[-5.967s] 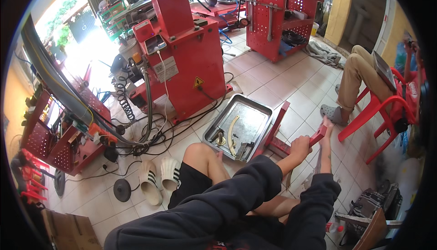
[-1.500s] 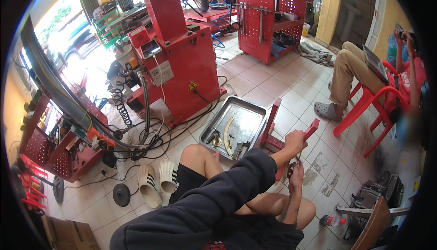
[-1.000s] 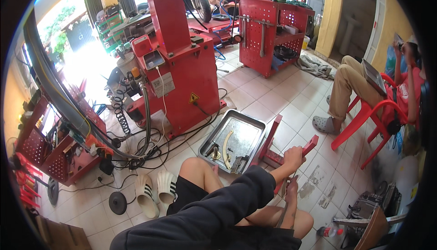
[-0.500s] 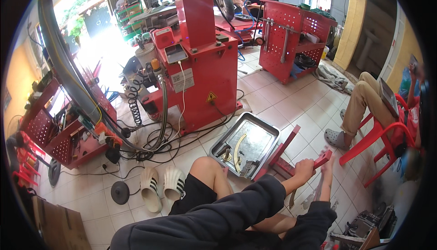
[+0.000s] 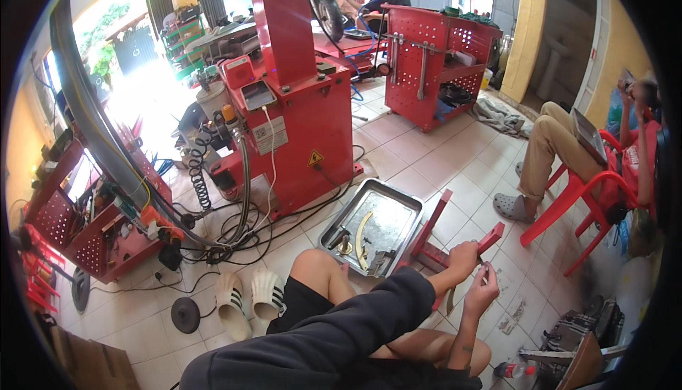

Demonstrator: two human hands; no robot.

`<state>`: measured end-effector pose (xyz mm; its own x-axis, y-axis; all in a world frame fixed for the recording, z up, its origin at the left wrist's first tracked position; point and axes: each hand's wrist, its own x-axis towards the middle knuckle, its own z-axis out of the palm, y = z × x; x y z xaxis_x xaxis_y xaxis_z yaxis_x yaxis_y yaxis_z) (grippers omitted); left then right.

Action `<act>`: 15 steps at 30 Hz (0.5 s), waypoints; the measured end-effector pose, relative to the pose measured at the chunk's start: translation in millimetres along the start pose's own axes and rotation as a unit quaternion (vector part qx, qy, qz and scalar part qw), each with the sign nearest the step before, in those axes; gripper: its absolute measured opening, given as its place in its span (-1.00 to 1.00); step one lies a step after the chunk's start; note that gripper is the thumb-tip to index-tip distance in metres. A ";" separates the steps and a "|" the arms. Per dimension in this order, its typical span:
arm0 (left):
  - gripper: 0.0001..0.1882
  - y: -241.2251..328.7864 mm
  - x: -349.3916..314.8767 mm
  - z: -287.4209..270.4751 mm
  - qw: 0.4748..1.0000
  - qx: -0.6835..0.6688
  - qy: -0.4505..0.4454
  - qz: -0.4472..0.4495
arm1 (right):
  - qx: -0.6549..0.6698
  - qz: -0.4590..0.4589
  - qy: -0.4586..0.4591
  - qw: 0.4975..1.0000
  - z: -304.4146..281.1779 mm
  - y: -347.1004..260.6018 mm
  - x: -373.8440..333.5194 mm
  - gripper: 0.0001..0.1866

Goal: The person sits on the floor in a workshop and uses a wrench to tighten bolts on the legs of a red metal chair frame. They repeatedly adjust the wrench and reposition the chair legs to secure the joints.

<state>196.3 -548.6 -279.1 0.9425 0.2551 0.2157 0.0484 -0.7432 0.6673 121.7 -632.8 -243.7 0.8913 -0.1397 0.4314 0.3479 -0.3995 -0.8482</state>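
Note:
My left hand (image 5: 463,259) is wrapped around an arm of a red metal stand (image 5: 491,236) on the floor, its dark sleeve stretched across my lap. Just nearer to me, my right hand (image 5: 483,289) is raised with thumb and fingers pinched together. A small dark bit shows at those fingertips, too small to name. Left of the stand lies a shallow metal tray (image 5: 419,212). In it are a curved yellowish strip (image 5: 363,237), a brass-coloured round part (image 5: 345,246) and dark metal pieces (image 5: 382,261).
A red lift post (image 5: 305,148) stands ahead, with black cables (image 5: 227,237) around its foot. Pale clogs (image 5: 231,305) lie by my left knee. To the right a person sits on a red plastic chair (image 5: 568,205). A perforated red tool cart (image 5: 412,63) stands farther back; a bottle (image 5: 513,370) lies lower right.
My right hand has drawn back from beside the stand's bar end toward me, its fingers now pinched. My left hand stays on the stand. The view has shifted slightly to the right.

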 end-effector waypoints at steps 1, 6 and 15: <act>-0.75 -2.2 0.0 -0.2 1.000 -0.007 -0.012 0.006 | -0.029 0.002 -0.015 0.999 -3.7 -3.6 3.3 -0.72; -0.62 -18.7 43.8 -34.2 0.919 -0.146 -0.359 -0.065 | -0.045 -0.033 -0.012 0.998 -3.2 1.9 -8.5 -0.74; -0.56 21.1 11.4 -21.6 0.978 -0.100 -0.103 -0.151 | 0.003 -0.024 0.015 1.000 -7.1 23.2 -18.8 -0.74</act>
<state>201.0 -548.0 -247.2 0.9427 0.2994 -0.1474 0.2891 -0.5118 0.8090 110.9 -645.9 -269.3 0.8646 -0.1476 0.4804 0.3917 -0.4008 -0.8282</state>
